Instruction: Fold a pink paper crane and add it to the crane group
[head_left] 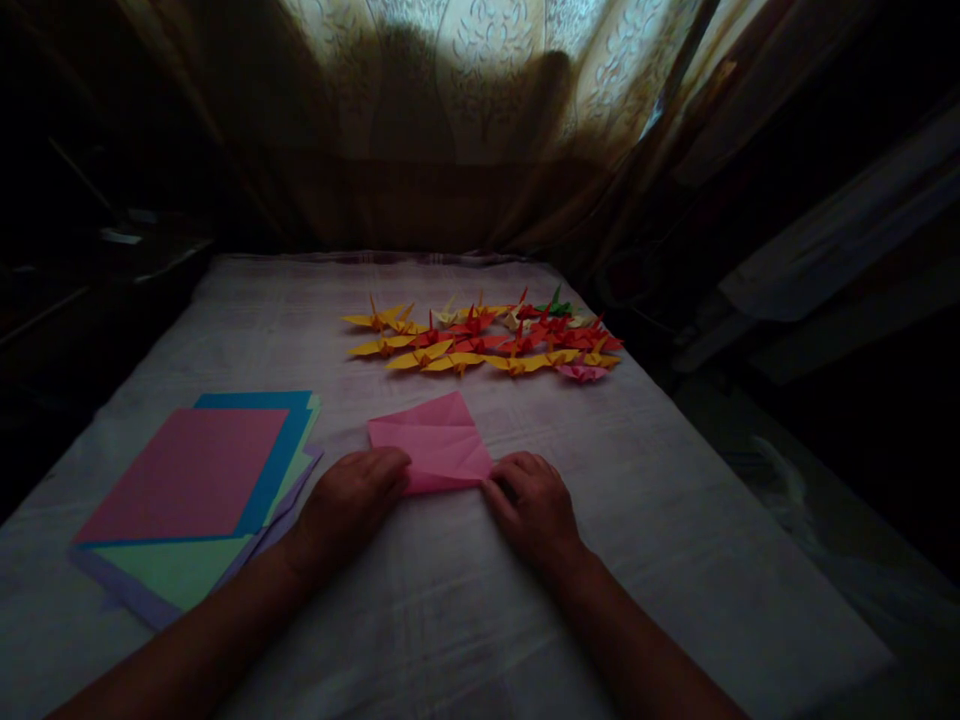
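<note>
A pink sheet of origami paper (435,445) with crease lines lies on the cloth-covered table, its near edge running between my two hands. My left hand (356,495) is closed on the near left corner, its fingertips over the paper. At the near right corner, my right hand (534,505) pinches the paper between thumb and fingers. The undersides of both fingertips are hidden. Left of my left hand lies a stack of coloured paper, with a pink sheet (187,470) on top of a blue sheet (274,480).
Rows of folded paper cranes stand beyond the paper, among them a yellow crane (420,357), a green crane (556,303) and a pink crane (583,372). The table (675,580) has a pale checked cloth. A curtain (480,110) hangs behind it.
</note>
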